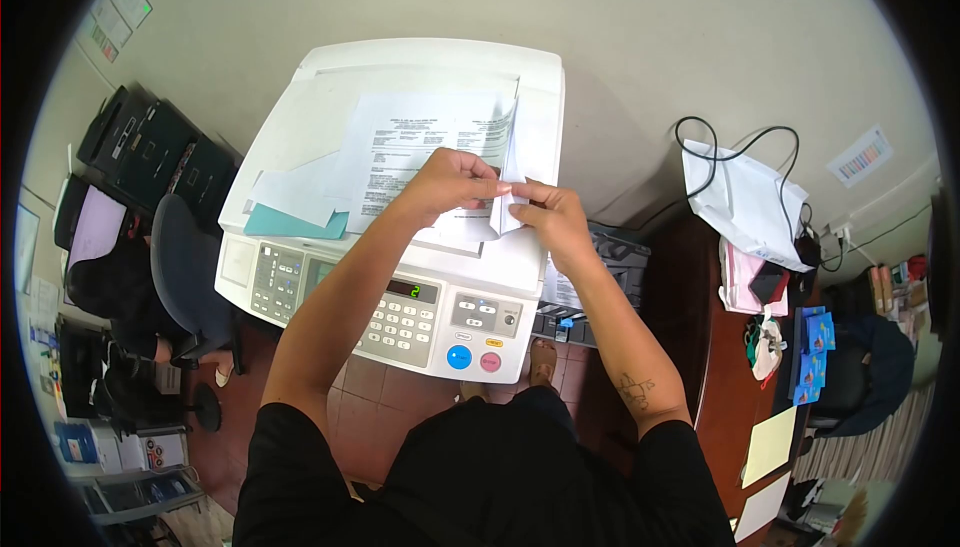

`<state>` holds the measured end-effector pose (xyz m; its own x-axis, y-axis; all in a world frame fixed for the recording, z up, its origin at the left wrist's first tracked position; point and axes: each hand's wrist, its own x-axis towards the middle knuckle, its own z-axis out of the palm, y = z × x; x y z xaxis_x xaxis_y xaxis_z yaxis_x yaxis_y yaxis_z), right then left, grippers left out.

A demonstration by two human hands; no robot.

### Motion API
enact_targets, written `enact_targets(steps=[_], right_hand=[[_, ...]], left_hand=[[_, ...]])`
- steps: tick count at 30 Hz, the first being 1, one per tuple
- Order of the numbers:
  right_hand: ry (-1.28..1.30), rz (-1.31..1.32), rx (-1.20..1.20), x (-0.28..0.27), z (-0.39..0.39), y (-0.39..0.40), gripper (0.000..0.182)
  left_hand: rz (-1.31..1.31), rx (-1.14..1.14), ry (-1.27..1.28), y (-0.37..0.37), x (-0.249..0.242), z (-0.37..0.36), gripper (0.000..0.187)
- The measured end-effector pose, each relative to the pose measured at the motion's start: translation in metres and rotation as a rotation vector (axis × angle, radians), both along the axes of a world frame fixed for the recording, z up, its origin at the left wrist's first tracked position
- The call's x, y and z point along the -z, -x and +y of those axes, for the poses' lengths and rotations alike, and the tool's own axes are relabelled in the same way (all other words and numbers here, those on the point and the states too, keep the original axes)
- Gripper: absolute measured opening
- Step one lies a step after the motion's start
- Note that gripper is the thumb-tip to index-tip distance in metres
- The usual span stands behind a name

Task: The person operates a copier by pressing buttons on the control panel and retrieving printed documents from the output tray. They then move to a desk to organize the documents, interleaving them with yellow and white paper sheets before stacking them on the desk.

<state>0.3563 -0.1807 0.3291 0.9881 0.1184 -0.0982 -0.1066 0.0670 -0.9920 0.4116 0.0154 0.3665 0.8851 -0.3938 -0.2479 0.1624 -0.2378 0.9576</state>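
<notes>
Printed sheets (pixel 400 142) lie on the white lid of a copier (pixel 430 57). At their right edge a folded part of the paper (pixel 508 162) stands up, pinched between both hands. My left hand (pixel 455 187) holds it from the left with thumb and fingers together. My right hand (pixel 552 217) grips the same paper from the right, its thumb pressed on the fold. The fingertips of both hands nearly meet. Left of the printed sheets lie a blank white sheet (pixel 300 190) and a teal sheet (pixel 290 222). The copier's display (pixel 412 291) shows a green 2.
To the right is a brown desk (pixel 715 427) with a white bag (pixel 745 202), a black cable, papers and blue packets (pixel 815 352). Black printers (pixel 150 147) and a grey chair (pixel 185 267) stand at the left, where a person's foot (pixel 222 372) shows.
</notes>
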Motion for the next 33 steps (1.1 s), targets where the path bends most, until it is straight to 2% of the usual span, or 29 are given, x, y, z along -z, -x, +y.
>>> enact_targets(steps=[2,5,8,11,14,16,19,22,23,26,27,33], right_hand=[[-0.007,0.034,0.008,0.003,-0.001,-0.001,0.046],[0.253,-0.107,0.155,-0.004,0.001,0.006,0.055],[0.741,-0.708,0.439,-0.002,-0.007,0.022,0.056],[0.695,-0.731,0.242,-0.015,-0.019,0.066,0.056],[0.831,-0.889,-0.082,0.002,-0.024,0.119,0.059],[0.875,-0.844,-0.225,0.014,-0.022,0.148,0.063],[0.987,-0.748,-0.368,0.02,-0.016,0.173,0.066],[1.041,-0.689,-0.416,0.027,-0.011,0.184,0.069],[1.06,-0.683,-0.419,0.027,-0.009,0.186,0.069],[1.076,-0.688,-0.391,0.029,-0.006,0.19,0.068],[1.075,-0.693,-0.375,0.029,-0.005,0.191,0.067],[1.011,-0.723,-0.351,0.025,0.004,0.191,0.066]], left_hand=[[0.007,-0.025,-0.018,-0.002,-0.001,0.002,0.02],[-0.261,-0.1,-0.125,-0.004,0.005,0.007,0.014],[-0.372,-0.281,-0.232,-0.003,-0.019,0.026,0.008],[-0.549,-0.44,-0.155,-0.006,-0.047,0.066,0.013],[-0.748,-0.638,-0.046,-0.014,-0.077,0.104,0.019],[-0.838,-0.776,-0.078,-0.018,-0.099,0.126,0.022],[-0.966,-0.919,0.036,-0.024,-0.126,0.137,0.024],[-1.143,-0.95,0.099,-0.028,-0.15,0.146,0.027],[-1.228,-0.904,0.027,-0.035,-0.159,0.16,0.022],[-1.515,-0.805,-0.166,-0.03,-0.189,0.166,0.043],[-1.591,-0.787,-0.205,-0.023,-0.199,0.165,0.039],[-1.752,-0.733,-0.248,0.013,-0.236,0.16,0.039]])
